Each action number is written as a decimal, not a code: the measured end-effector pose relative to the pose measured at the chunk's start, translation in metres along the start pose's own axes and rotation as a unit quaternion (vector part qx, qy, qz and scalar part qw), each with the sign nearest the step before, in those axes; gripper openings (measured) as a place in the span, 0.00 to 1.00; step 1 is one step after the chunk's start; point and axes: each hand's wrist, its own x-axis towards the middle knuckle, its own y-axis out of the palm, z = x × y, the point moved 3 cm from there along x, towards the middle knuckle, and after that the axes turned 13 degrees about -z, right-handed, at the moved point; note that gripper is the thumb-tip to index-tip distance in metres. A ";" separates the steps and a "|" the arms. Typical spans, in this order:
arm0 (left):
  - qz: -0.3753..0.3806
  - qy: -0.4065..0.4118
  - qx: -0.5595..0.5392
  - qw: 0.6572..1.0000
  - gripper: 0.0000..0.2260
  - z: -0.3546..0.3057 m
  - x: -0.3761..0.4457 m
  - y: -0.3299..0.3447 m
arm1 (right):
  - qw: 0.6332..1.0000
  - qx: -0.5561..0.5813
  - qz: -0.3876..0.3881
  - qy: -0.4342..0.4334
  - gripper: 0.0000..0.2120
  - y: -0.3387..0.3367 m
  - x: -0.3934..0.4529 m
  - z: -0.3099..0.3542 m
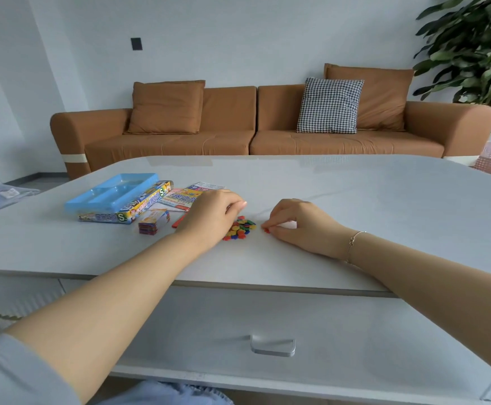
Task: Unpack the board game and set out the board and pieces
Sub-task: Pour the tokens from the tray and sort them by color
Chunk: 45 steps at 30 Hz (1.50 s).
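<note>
Left hand (209,216) hovers over the coloured pieces (242,228); right hand (293,222) pinches a red piece (266,230).

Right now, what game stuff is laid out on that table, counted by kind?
Blue plastic tray: 1
Game box: 1
Stack of cards: 1
Printed sheets: at least 2, overlapping
Pile of small coloured pieces: 1, too many and too small to count singly
Red piece by the right hand: 1
Total: at least 7

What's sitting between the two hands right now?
In the head view, the pile of small coloured pieces lies between left hand and right hand, with a strip of bare table.
</note>
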 end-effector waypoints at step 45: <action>0.251 -0.186 0.323 0.893 0.18 0.106 0.107 0.032 | 0.928 0.206 -0.116 0.287 0.13 0.015 0.053 -0.036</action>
